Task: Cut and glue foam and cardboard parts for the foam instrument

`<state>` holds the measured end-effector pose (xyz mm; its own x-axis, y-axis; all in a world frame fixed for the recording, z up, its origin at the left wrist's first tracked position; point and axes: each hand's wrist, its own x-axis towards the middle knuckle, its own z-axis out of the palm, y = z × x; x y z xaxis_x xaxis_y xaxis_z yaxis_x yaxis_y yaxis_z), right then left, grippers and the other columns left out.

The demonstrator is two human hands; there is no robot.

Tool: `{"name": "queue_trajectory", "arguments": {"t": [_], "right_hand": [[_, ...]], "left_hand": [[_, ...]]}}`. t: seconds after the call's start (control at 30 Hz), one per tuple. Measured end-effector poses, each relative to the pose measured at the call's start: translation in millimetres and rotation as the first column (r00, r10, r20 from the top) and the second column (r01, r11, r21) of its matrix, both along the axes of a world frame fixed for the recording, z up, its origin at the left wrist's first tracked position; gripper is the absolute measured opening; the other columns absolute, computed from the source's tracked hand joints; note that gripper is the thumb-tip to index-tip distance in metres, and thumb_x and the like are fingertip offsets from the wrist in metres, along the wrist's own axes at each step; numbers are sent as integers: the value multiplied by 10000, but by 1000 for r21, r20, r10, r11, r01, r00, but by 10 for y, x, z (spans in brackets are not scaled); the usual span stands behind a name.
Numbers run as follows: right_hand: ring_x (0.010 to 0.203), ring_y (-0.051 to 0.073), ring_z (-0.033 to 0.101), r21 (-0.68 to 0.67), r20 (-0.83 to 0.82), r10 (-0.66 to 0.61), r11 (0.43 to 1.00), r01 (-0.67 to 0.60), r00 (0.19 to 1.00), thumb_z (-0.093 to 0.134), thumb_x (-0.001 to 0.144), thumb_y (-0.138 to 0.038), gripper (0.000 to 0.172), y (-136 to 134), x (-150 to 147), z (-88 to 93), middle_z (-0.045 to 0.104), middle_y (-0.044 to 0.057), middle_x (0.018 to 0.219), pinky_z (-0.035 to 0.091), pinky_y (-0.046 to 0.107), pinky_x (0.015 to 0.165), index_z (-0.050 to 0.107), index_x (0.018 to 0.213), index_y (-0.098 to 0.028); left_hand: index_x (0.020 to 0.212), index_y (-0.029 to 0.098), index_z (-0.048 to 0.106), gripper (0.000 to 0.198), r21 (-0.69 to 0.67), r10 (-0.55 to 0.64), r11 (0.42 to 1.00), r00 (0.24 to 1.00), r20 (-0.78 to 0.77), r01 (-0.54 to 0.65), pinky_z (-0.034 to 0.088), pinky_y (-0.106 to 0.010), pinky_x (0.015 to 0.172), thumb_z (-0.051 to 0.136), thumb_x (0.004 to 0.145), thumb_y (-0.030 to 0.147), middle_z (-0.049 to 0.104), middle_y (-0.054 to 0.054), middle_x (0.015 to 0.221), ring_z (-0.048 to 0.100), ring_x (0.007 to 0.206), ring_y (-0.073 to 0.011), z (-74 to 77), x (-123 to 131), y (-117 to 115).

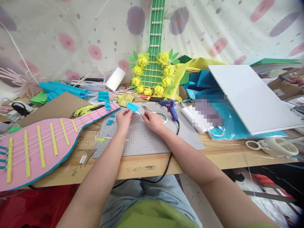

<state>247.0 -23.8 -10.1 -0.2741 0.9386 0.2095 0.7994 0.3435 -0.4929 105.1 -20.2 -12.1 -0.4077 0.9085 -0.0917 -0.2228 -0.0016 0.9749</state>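
Note:
Above the grey cutting mat [142, 142], my left hand [124, 120] pinches a small piece of blue crepe paper [132, 107] between thumb and fingers. A thin white stick [139, 113] runs from that paper toward my right hand [152, 120], whose closed fingertips grip its other end. Several short sticks wrapped in blue paper [110, 122] lie on the mat left of my left hand. A roll of tape [163, 117] sits just behind my right hand, partly hidden by it. Beside it rests a blue glue gun [171, 109].
A pink paper guitar [47, 142] lies at the left. A green guitar with yellow paper flowers [153, 76] stands at the back. White board [254, 98] and blue sheets fill the right; scissors [254, 145] lie near the front edge. The glue gun's black cord [169, 163] hangs over the edge.

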Motion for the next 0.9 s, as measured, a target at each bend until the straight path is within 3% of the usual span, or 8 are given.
{"name": "queue_trajectory", "arguments": {"t": [0.13,0.3,0.4,0.5,0.67,0.73,0.83,0.9], "right_hand": [[656,163,555,-11,-164,-6,1000,4,987,391,859,-353,191,9,-2,-2,622,24,726,320,252,581,505,808,-208],[537,103,489,-167,-571,24,975,-145,821,384,834,-339,163,78,-25,-76,555,-37,598,368,224,566,424,746,-208],[515,92,474,-194,-643,47,955,-222,764,382,829,-352,169,87,-73,-135,543,-44,596,374,218,539,410,745,-209],[540,97,500,-199,-590,69,953,-227,804,376,842,-376,203,71,-103,-147,562,-34,615,394,231,562,430,747,-206],[761,145,565,131,-431,26,991,33,902,485,813,-419,235,55,157,198,619,37,839,429,280,675,525,892,-201],[825,159,554,325,-473,-68,913,246,878,438,838,-437,287,82,407,388,593,69,908,435,308,731,521,967,-194],[914,192,530,413,-525,-258,756,508,811,450,814,-499,418,186,814,475,544,124,1005,430,357,794,496,1046,-154],[969,244,509,344,-405,-393,771,536,826,577,689,-571,557,286,1010,358,544,153,1012,406,409,844,526,1021,-127]], "left_hand": [[817,149,589,158,1,24,1000,951,-307,-25,501,-315,644,579,673,213,618,-24,699,608,636,-154,-88,-134,50],[950,170,605,316,174,180,981,748,-639,-88,446,-310,796,652,645,235,601,-79,986,561,799,-148,-72,-103,-11],[857,162,615,207,130,-54,984,896,-441,124,445,-248,684,594,716,311,622,-48,863,546,694,-112,-79,53,-48],[729,152,600,161,64,-242,964,949,-200,260,417,-206,577,594,713,312,605,-4,698,520,589,-87,-98,175,-65],[706,141,564,139,41,-165,985,986,7,165,457,-210,631,583,738,274,632,-14,723,585,641,-87,-17,127,-58],[711,140,530,129,23,-163,986,984,74,162,480,-243,651,550,766,255,636,-18,708,604,620,-94,34,75,-52],[711,142,503,96,-7,-152,988,983,106,153,492,-264,636,537,769,211,626,-4,669,599,568,-95,69,33,-48],[702,140,506,85,-27,-132,990,987,97,135,486,-252,616,555,750,189,615,5,652,579,542,-84,64,31,-46]]}}
